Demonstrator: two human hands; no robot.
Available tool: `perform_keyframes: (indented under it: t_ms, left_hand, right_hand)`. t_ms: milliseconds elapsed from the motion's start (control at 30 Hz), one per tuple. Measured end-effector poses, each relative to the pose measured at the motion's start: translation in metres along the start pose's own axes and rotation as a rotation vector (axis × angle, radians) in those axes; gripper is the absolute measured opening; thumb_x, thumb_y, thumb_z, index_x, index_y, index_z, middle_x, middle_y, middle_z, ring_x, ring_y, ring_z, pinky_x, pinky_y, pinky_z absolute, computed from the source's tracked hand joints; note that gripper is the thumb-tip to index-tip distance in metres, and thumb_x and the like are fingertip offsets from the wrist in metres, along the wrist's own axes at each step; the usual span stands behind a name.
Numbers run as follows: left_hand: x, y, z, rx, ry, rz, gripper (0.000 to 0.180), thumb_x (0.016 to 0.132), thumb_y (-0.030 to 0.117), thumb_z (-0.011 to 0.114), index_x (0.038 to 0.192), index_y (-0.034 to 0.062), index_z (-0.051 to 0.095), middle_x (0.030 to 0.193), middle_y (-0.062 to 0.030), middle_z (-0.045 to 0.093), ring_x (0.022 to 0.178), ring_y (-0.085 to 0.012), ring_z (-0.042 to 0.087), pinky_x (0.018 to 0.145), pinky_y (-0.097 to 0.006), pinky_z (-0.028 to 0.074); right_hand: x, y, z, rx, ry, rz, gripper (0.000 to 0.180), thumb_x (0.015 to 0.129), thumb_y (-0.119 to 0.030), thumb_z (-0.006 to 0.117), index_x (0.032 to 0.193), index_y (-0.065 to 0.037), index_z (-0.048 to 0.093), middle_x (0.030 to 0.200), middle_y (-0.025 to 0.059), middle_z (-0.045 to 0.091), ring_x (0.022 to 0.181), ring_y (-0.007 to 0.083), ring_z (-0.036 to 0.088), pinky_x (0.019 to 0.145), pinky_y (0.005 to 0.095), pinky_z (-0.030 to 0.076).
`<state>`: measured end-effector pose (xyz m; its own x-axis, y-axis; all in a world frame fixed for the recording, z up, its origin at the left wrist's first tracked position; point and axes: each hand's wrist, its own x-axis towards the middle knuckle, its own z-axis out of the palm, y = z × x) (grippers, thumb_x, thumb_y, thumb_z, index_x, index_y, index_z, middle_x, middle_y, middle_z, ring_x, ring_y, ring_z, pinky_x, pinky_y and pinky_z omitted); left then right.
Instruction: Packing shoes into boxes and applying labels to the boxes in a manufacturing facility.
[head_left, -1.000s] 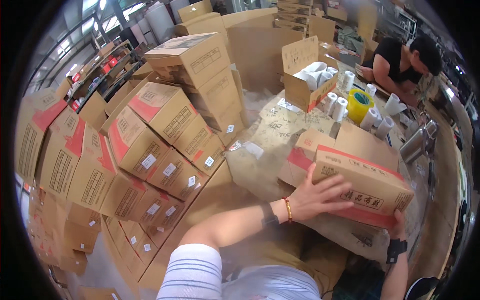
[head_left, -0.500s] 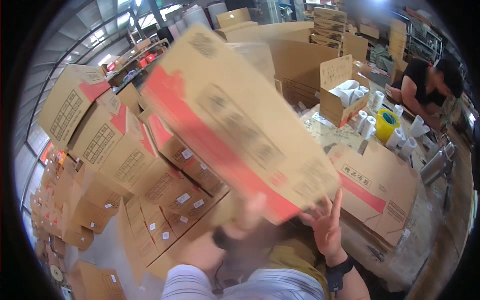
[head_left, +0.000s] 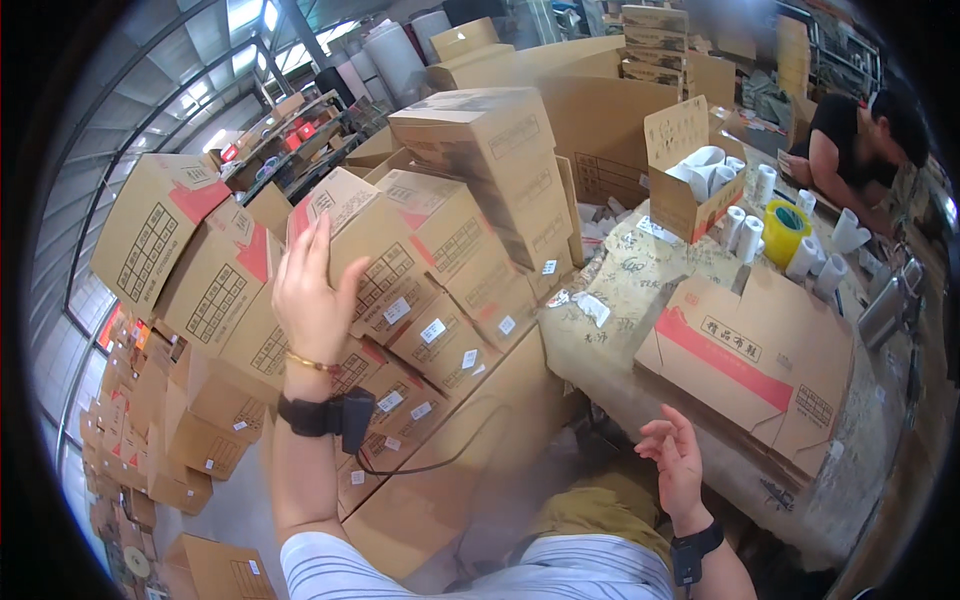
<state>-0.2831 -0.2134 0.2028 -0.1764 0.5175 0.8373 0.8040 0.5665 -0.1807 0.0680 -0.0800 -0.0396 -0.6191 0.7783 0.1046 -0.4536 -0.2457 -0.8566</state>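
My left hand (head_left: 315, 285) lies with fingers stretched against the front left part of a tan carton with red print (head_left: 375, 240), which sits on the stack. The hand is open, the palm side toward the box, with no grip on it. More cartons (head_left: 440, 215) with red bands stand beside it, and white labels show on the boxes below. My right hand (head_left: 675, 460) hangs in the air in front of the table, fingers loosely bent and apart, holding nothing. Closest to it is a pile of flat folded cartons (head_left: 745, 350) with a red stripe.
A worktable (head_left: 600, 355) on the right carries a small open box with white rolls (head_left: 690, 180), a yellow tape roll (head_left: 785, 232) and a metal flask (head_left: 890, 305). Another person (head_left: 850, 150) leans over its far end. More cartons (head_left: 215, 405) are piled at left.
The carton that was blurred in the air before me now rests on the stack at left. My left hand has gone up and left with it; my right hand has come away, slightly lower.
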Motion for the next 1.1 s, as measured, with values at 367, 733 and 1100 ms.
perform_keyframes:
  t_ms: [367,733,1100]
  left_hand:
    - [0.019,-0.026,0.037,0.661,-0.121,-0.009,0.059,0.079,0.031,0.066,0.131,0.0124,0.047,0.132,-0.0114,0.049,0.127,-0.0311,0.040,0.104,-0.052,0.029]
    - [-0.138,0.262,0.171,-1.028,-0.627,-0.019,0.068,0.078,0.021,0.069,0.136,0.0021,0.038,0.138,-0.0231,0.038,0.129,-0.0380,0.036,0.105,-0.042,0.032]
    - [-0.113,0.304,0.143,-1.983,-0.500,-0.531,0.068,0.081,0.017,0.070,0.134,-0.0045,0.033,0.137,-0.0226,0.040,0.125,-0.0306,0.042,0.104,-0.041,0.035]
  right_hand:
    - [-0.047,-0.005,-0.056,-0.107,0.292,0.016,0.019,0.092,-0.012,0.054,0.109,-0.003,0.055,0.089,0.0041,0.059,0.079,0.0109,0.056,0.072,0.0245,0.046]
    - [-0.088,-0.080,-0.222,-1.674,0.948,-0.280,0.064,0.076,-0.026,0.072,0.130,-0.003,0.045,0.129,0.0242,0.042,0.121,0.0338,0.041,0.099,0.0415,0.036]
    - [-0.092,-0.118,-0.184,-1.445,0.914,-0.138,0.079,0.068,-0.049,0.076,0.126,-0.003,0.049,0.122,0.0232,0.052,0.115,0.0370,0.050,0.095,0.0426,0.041]
